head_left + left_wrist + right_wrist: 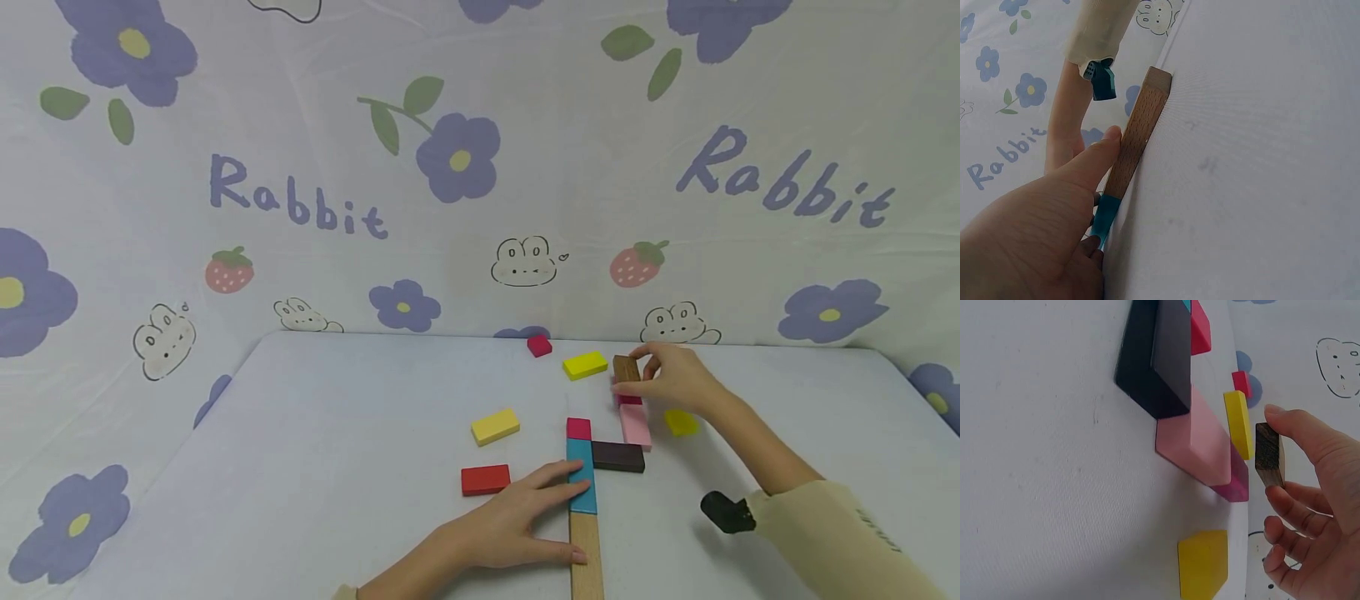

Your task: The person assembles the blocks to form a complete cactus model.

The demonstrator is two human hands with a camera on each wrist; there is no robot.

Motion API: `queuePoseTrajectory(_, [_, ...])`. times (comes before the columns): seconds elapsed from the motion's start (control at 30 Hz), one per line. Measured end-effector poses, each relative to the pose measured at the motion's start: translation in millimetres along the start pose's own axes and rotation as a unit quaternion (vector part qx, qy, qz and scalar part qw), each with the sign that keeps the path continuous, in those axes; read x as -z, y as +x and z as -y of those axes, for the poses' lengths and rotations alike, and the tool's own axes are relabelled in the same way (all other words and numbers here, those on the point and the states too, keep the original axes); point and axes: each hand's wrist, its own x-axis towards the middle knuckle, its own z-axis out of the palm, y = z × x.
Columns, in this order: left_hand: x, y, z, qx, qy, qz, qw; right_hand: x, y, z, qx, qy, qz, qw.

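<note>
My left hand (498, 521) lies along a row of blocks, fingers on the blue block (582, 498) and thumb at the light wooden block (588, 575). A crimson block (578, 428) stands at the row's far end. Beside the blue one, a dark brown block (618, 457) sticks out to the right, with a pink block (636, 427) and a magenta block (631, 400) leading away from it. My right hand (678, 379) pinches a brown wooden block (1267, 454) between thumb and fingers, just above and beyond the magenta block.
Left of the row lie a red block (485, 480) and a pale yellow block (495, 427). Farther back are a bright yellow block (585, 365) and a small red block (539, 346). Another yellow block (681, 422) lies under the right forearm. A patterned cloth hangs behind the table.
</note>
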Motion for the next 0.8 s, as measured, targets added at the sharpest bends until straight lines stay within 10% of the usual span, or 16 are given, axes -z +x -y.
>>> queuePoseTrajectory(0.8, [-0.2, -1.0, 3.4, -0.014, 0.003, -0.004, 0.9999, -32, 8, 30, 0.002, -0.012, 0.02, 1.0])
